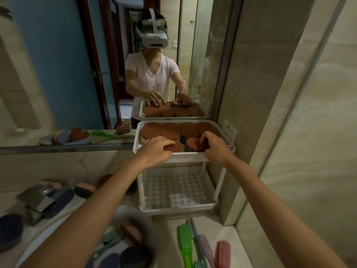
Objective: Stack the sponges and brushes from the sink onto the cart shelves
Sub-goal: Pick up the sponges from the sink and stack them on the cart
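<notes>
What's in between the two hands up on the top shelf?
Round brown sponges in the cart's top shelf, in the head view; the right hand grips one, the left hand touches another.

Cart [193, 156] is showing white throughout; its lower shelf [173, 188] is displaying a regular pattern of four-dot perforation clusters. Sponges [170, 130] are presenting rust-orange faces over dark grey undersides. Counter items are appearing as a bright green brush [185, 242], teal brush [194, 232], lilac brush [205, 246] and red-pink brush [222, 252]. Wall [289, 93] is showing mottled beige.
</notes>
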The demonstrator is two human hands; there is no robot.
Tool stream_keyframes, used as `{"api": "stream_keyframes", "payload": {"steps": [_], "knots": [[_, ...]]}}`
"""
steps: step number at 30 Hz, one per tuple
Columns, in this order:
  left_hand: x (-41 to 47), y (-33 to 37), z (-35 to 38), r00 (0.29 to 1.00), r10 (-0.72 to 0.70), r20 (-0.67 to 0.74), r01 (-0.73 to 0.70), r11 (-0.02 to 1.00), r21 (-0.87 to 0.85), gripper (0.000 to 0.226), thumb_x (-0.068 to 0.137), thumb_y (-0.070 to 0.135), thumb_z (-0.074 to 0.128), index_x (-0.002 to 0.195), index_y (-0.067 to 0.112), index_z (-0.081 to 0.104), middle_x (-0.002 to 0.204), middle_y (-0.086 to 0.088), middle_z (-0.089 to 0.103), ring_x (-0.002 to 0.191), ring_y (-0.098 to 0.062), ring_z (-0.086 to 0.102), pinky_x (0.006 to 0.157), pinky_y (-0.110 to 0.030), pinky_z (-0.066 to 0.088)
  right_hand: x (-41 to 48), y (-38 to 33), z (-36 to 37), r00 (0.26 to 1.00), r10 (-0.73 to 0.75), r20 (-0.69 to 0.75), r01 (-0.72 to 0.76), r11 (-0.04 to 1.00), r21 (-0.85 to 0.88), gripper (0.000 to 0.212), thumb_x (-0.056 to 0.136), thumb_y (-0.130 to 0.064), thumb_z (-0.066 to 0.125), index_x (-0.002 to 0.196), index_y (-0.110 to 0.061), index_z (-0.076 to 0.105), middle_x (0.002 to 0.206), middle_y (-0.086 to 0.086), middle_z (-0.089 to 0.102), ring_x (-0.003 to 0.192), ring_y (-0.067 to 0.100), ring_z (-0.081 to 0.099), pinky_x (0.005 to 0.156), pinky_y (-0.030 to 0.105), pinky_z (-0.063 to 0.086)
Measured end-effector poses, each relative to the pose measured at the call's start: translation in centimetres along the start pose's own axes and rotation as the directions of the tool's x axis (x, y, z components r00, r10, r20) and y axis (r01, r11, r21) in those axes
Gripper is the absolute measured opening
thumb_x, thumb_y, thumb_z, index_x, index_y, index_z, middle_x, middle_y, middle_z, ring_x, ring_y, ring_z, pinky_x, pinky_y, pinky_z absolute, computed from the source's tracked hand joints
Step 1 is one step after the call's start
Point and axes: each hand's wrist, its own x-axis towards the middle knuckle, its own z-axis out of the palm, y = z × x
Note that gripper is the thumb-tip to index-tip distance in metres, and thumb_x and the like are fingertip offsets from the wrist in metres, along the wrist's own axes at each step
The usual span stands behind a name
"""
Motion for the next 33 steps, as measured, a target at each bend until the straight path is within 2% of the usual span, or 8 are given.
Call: {"api": "stream_keyframes", "payload": {"steps": [2,7,15,22,25,27,30,33], "knots": [[-0.3,0.0,0.3,1.0,-0.01,-0.002,0.01,1.0,0.028,0.067,0.071,0.042,0.036,0.137,0.033,0.043,0.148,0.0,0.035,0.136,-0.025,0.031,0.11,-0.044,0.032,-0.3,0.1,0.5,1.0,0.004,0.001,-0.004,1.0,-0.016,0.023,0.073,0.007,0.052,0.089,-0.011,0.051,0.102,0.01,0.055,0.095,0.027,0.052,0.076,0.036,0.041],[0.0,0.8,0.7,0.999,0.004,0.037,-0.007,0.998,0.066,0.051,0.09,0.034,0.043,0.141,0.036,0.036,0.157,-0.001,0.02,0.145,-0.026,0.016,0.116,-0.042,0.019,-0.8,-0.1,1.2,0.992,0.02,-0.122,-0.019,1.0,0.006,0.02,0.074,0.003,0.055,0.093,-0.003,0.059,0.097,0.012,0.058,0.088,0.024,0.052,0.069,0.03,0.038],[0.3,2.3,1.4,1.0,0.022,0.01,-0.023,0.991,0.131,0.049,0.094,0.035,0.037,0.143,0.032,0.033,0.158,-0.005,0.018,0.145,-0.025,0.017,0.117,-0.041,0.016,-1.1,0.2,1.8,0.973,0.066,-0.223,-0.061,0.998,0.031,0.018,0.071,0.002,0.055,0.089,-0.002,0.059,0.097,0.014,0.059,0.091,0.029,0.054,0.079,0.038,0.042],[-0.4,1.8,2.0,0.987,0.042,-0.157,-0.035,0.998,0.047,0.043,0.094,0.033,0.043,0.136,0.021,0.048,0.152,-0.007,0.034,0.141,-0.023,0.028,0.116,-0.038,0.02,-2.0,-0.3,2.6,0.931,-0.038,-0.362,0.065,0.996,0.06,0.018,0.071,0.006,0.053,0.085,-0.004,0.06,0.088,0.008,0.06,0.092,0.028,0.057,0.1,0.043,0.04],[-2.6,1.7,1.7,0.936,0.048,-0.349,-0.065,0.997,-0.038,0.038,0.094,0.021,0.046,0.13,0.013,0.054,0.141,-0.006,0.047,0.131,-0.019,0.042,0.106,-0.026,0.03,-3.6,-2.2,4.0,0.866,-0.163,-0.472,0.24,0.965,0.106,0.024,0.067,0.003,0.048,0.088,-0.002,0.059,0.094,0.01,0.059,0.095,0.023,0.055,0.093,0.035,0.046],[-4.9,1.1,1.6,0.872,-0.02,-0.49,-0.045,0.992,-0.119,0.034,0.093,0.015,0.048,0.124,0.011,0.059,0.132,-0.005,0.056,0.121,-0.017,0.05,0.095,-0.02,0.035,-4.9,-4.2,5.7,0.825,-0.214,-0.523,0.347,0.922,0.17,0.026,0.066,0.0,0.043,0.088,0.0,0.057,0.096,0.015,0.059,0.093,0.017,0.052,0.084,0.022,0.042],[-9.1,-1.5,2.2,0.791,-0.18,-0.585,0.041,0.969,-0.242,0.028,0.092,0.011,0.048,0.115,0.009,0.063,0.12,-0.006,0.06,0.11,-0.018,0.055,0.09,-0.022,0.038,-7.4,-7.6,10.1,0.849,-0.225,-0.477,0.402,0.862,0.309,0.027,0.067,-0.003,0.042,0.088,0.003,0.058,0.092,0.017,0.06,0.087,0.014,0.05,0.077,0.02,0.041],[-13.8,-6.2,3.8,0.761,-0.366,-0.535,0.203,0.919,-0.339,0.025,0.091,0.01,0.049,0.111,0.008,0.064,0.116,-0.011,0.064,0.104,-0.021,0.059,0.088,-0.027,0.044,-10.1,-10.6,15.9,0.936,-0.262,-0.237,0.345,0.819,0.458,0.023,0.071,-0.003,0.045,0.089,0.004,0.059,0.09,0.017,0.059,0.084,0.014,0.05,0.074,0.012,0.038]]}}
